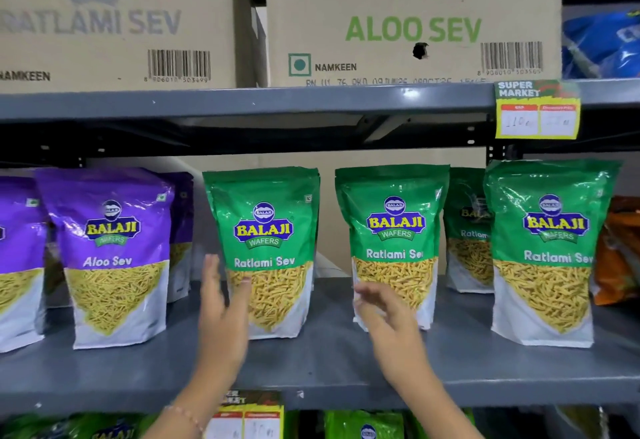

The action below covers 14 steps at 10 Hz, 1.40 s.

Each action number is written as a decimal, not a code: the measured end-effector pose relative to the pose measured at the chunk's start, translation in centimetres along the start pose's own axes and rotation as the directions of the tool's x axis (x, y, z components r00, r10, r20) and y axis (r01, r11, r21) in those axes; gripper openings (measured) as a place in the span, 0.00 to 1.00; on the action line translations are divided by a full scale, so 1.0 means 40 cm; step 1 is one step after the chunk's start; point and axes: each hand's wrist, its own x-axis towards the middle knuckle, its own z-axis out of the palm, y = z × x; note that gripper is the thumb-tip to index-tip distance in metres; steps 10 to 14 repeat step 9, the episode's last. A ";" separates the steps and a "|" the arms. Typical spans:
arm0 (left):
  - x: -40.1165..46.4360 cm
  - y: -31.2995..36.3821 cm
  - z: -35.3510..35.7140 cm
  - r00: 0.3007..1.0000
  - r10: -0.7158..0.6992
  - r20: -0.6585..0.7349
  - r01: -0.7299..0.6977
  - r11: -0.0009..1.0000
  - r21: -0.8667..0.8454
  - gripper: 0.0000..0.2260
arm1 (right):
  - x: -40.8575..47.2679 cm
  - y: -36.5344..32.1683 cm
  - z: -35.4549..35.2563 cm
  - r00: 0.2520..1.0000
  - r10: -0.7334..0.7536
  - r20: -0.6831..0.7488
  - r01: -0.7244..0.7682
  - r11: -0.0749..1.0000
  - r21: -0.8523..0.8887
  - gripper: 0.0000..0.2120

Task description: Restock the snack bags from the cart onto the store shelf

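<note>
Grey metal shelving [311, 362] with cardboard cartons [412, 19] stacked on the upper tier.

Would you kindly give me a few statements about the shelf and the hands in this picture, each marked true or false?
1. The purple bag on the middle shelf is labelled Aloo Sev. True.
2. The left hand grips a bag lifted clear of the shelf. False: it is open beside the leftmost green bag, which stands on the shelf.
3. The carton on the upper shelf reads ALOO SEV in green. True.
4. All the green bags lie flat. False: they stand upright.
5. The right hand is open in front of the second green bag. True.
6. The price tag hangs above the purple bags. False: it is at the right, above the green bags.
</note>
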 end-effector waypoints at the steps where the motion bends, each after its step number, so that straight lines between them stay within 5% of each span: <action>1: 0.062 -0.047 -0.084 0.978 -0.205 0.029 0.203 0.977 0.063 0.30 | 0.017 0.016 0.121 0.942 0.249 0.226 -0.253 0.967 -0.013 0.25; 2: 0.074 -0.093 -0.100 0.919 -0.343 0.197 0.325 0.938 0.117 0.39 | 0.040 0.026 0.160 0.884 0.355 0.304 -0.355 0.933 -0.056 0.40; 3: 0.056 -0.075 -0.092 0.883 -0.290 0.370 0.195 0.942 0.275 0.35 | 0.051 0.025 0.188 0.885 0.330 0.327 -0.354 0.935 0.014 0.31; 4: 0.044 -0.064 -0.094 0.866 -0.307 0.394 0.180 0.928 0.327 0.28 | 0.046 0.038 0.200 0.896 0.267 0.355 -0.293 0.956 0.020 0.22; 6: 0.057 -0.068 -0.095 0.831 -0.325 0.452 0.196 0.931 0.308 0.28 | 0.051 0.055 0.203 0.911 0.262 0.319 -0.289 0.956 0.039 0.26; 7: 0.054 -0.062 -0.092 0.827 -0.326 0.459 0.191 0.929 0.316 0.28 | 0.047 0.054 0.203 0.905 0.273 0.327 -0.292 0.956 0.008 0.32; 8: 0.045 -0.049 -0.097 0.847 -0.323 0.422 0.208 0.932 0.296 0.28 | 0.033 0.033 0.200 0.920 0.239 0.312 -0.233 0.971 -0.055 0.26; 9: 0.033 -0.038 -0.093 0.921 -0.311 0.235 0.204 0.898 0.389 0.32 | 0.016 -0.003 0.195 0.988 0.112 0.107 -0.097 0.985 -0.143 0.20; 14: 0.033 -0.038 -0.093 0.921 -0.311 0.235 0.204 0.898 0.389 0.32 | 0.016 -0.003 0.195 0.988 0.112 0.107 -0.097 0.985 -0.143 0.20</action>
